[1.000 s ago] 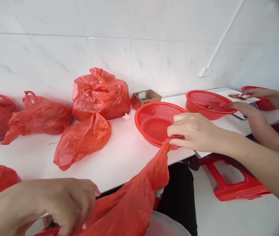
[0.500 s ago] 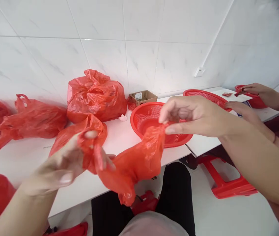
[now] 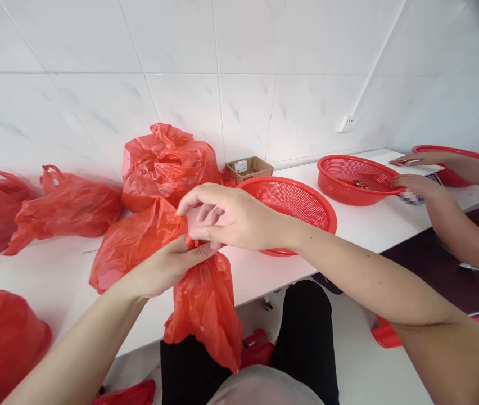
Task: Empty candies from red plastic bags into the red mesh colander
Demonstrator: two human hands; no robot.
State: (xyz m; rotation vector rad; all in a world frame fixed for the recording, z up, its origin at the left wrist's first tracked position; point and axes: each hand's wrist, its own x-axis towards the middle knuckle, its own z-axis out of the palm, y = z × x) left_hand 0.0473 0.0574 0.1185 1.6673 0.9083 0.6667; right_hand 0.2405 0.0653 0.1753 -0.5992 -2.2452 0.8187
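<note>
A red plastic bag [image 3: 209,304] hangs over the table's front edge above my lap, its neck gathered and twisted. My left hand [image 3: 172,261] is closed round that neck, with the thumb lying across it. Just above, my right hand [image 3: 235,216] has curled fingers and a thumb at the top of the same neck; the exact grip is partly hidden. Behind my hands lies another red plastic bag [image 3: 132,242], slumped on the white table. A red perforated basket [image 3: 307,202] stands beyond my right forearm, partly covered by it.
A large full red bag [image 3: 170,163] and a small cardboard box [image 3: 250,167] stand by the tiled wall. More red bags [image 3: 71,205] lie to the left. At right, a co-worker's hands [image 3: 423,183] are beside a second red basket [image 3: 344,188] holding small items.
The bag, earlier stretched sideways between my separated hands, now hangs down from its gathered neck. My right hand has moved left to meet my left hand. The co-worker's far hand has moved left.
</note>
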